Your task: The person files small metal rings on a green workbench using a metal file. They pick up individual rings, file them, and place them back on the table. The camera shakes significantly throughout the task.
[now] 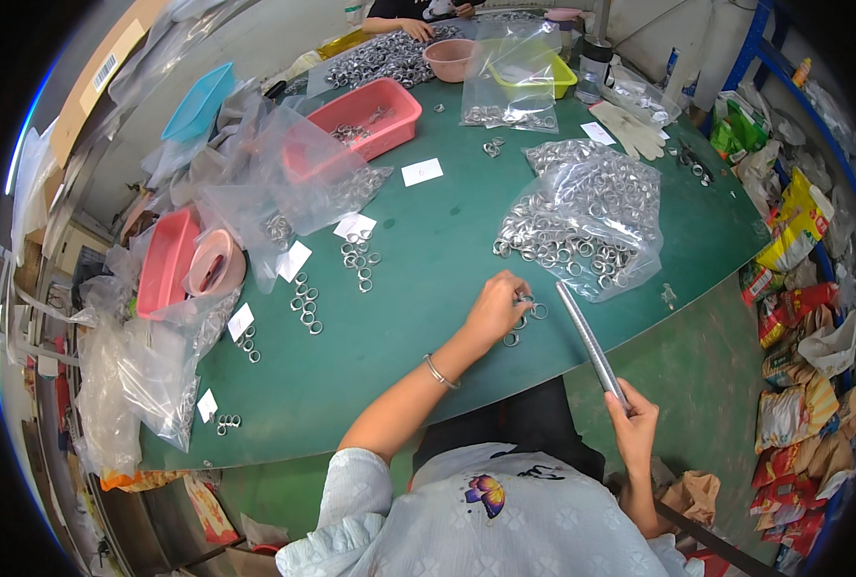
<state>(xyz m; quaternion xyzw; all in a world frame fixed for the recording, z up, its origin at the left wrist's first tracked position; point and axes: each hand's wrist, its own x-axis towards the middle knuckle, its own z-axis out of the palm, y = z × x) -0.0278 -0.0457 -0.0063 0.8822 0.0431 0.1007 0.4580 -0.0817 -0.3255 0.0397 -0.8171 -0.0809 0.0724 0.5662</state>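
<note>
My right hand (633, 419) is wrapped round the lower end of a long silver ring mandrel (587, 338), which tapers up over the table's near edge. My left hand (495, 306) is closed in a pinch at a silver ring (525, 299), partly hidden by the fingers. Beside that hand a few loose rings (512, 338) lie on the green table (428, 260). Just beyond both hands, a clear plastic bag (591, 221) lies on its side, full of silver rings that spill toward its mouth.
Small groups of rings (358, 258) lie by white paper slips (422, 172) on the left. Pink tubs (375, 111), a yellow-green basin (543, 77) and plastic bags stand farther back. A co-worker's hand (414, 29) touches a ring heap (390, 60). Shelves with packets (798, 226) line the right.
</note>
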